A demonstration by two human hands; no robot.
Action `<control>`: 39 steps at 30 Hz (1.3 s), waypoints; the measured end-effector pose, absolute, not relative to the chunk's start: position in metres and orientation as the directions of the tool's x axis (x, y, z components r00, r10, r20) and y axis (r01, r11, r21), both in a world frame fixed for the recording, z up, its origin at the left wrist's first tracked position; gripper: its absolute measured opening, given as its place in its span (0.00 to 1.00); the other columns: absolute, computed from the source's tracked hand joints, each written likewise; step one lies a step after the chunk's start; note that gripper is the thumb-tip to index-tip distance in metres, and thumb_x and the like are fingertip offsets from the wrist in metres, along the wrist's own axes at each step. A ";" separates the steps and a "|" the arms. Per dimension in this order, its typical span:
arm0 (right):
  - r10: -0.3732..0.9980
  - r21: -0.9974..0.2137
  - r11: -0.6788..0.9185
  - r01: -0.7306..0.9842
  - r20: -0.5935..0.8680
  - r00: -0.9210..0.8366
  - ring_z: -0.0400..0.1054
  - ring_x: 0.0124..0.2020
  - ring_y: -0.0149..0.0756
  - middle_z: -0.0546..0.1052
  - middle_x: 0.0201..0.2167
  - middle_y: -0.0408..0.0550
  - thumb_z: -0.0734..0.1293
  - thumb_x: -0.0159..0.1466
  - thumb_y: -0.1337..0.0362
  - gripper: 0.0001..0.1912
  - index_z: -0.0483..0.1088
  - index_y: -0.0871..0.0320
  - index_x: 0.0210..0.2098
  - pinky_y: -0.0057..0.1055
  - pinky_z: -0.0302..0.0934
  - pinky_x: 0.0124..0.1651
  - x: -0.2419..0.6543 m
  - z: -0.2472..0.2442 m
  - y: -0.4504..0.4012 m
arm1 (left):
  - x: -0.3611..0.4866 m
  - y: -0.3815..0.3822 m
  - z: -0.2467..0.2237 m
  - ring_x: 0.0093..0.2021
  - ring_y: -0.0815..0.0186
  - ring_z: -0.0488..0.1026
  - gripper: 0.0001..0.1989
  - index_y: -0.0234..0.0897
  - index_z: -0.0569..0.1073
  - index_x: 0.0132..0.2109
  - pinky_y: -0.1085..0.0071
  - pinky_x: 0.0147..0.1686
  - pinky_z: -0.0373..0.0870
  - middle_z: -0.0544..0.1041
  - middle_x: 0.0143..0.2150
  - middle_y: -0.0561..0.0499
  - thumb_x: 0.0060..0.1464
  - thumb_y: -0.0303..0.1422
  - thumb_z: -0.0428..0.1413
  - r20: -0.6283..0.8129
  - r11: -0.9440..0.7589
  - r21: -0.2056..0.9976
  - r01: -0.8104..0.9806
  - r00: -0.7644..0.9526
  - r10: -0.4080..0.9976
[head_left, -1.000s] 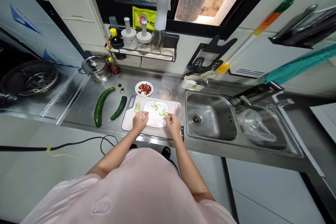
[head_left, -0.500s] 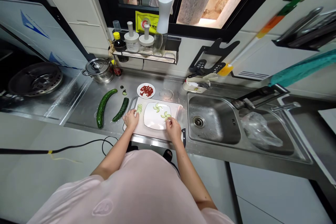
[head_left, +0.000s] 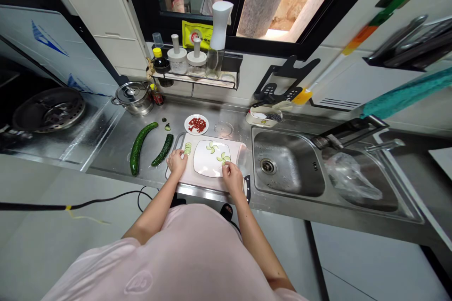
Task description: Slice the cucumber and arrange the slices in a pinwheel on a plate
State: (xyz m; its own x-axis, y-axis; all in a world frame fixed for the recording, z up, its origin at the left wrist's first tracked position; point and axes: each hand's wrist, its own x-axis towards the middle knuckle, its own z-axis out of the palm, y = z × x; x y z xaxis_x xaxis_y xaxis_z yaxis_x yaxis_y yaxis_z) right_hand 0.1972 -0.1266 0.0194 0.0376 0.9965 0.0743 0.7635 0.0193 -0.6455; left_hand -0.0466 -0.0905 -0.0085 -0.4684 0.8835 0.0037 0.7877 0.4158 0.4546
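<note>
My right hand [head_left: 232, 180] pinches a cucumber slice [head_left: 223, 162] at the lower right of a white plate [head_left: 205, 169]. The slice belongs to a pinwheel of cut cucumber, and a second pinwheel [head_left: 212, 147] lies further back on the plate. Beneath the plate is a light cutting board [head_left: 212, 184]. My left hand [head_left: 177, 163] rests over the board's left side, its fingertips drawn together beside a row of overlapping cucumber slices [head_left: 188, 147]. Whatever sits between those left fingertips is too small to make out.
Left of the board lie a long cucumber [head_left: 139, 148], a shorter cut cucumber [head_left: 163, 151] and small end pieces [head_left: 167, 127]. A dish of chopped red pieces [head_left: 196, 124] stands behind. A knife handle [head_left: 247, 188] shows at right, before the sink [head_left: 287, 164].
My right fingertips have shifted very slightly at the near pinwheel, whose slices look more evenly spread. My left hand stays beside the row of slices. The view has tilted a little.
</note>
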 end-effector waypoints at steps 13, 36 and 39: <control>0.996 -0.682 0.028 0.730 0.077 0.033 0.66 0.34 0.37 0.73 0.31 0.48 0.55 0.64 0.57 0.17 0.70 0.59 0.43 0.29 0.57 0.38 0.194 0.027 -0.127 | -0.040 -0.079 -0.001 0.32 0.69 0.71 0.13 0.35 0.71 0.37 0.73 0.35 0.66 0.75 0.32 0.50 0.44 0.36 0.59 -0.131 0.245 0.954 0.174 -0.494 0.860; 0.989 -0.961 0.141 0.238 0.146 0.003 0.65 0.32 0.31 0.74 0.32 0.46 0.64 0.59 0.53 0.16 0.70 0.59 0.39 0.26 0.61 0.32 0.166 0.120 -0.089 | 0.010 -0.097 0.127 0.32 0.68 0.73 0.15 0.33 0.76 0.36 0.70 0.37 0.69 0.77 0.33 0.49 0.41 0.36 0.64 -0.075 0.048 0.981 -0.187 -0.144 0.987; 0.986 -0.967 0.160 0.196 0.146 -0.081 0.66 0.32 0.31 0.74 0.32 0.45 0.65 0.59 0.54 0.14 0.71 0.59 0.37 0.26 0.61 0.33 0.164 0.129 -0.086 | 0.012 -0.099 0.131 0.31 0.69 0.72 0.14 0.33 0.76 0.36 0.71 0.36 0.69 0.77 0.32 0.49 0.41 0.36 0.64 -0.044 0.026 0.989 -0.148 -0.121 0.992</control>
State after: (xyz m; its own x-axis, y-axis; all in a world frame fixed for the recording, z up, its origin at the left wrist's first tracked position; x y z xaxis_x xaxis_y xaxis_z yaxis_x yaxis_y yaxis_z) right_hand 0.1641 -0.0862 0.1288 -0.0813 0.9859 0.1464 0.1962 0.1598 -0.9675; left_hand 0.0118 -0.0988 0.1311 -0.1205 0.9917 -0.0444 -0.1481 0.0262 0.9886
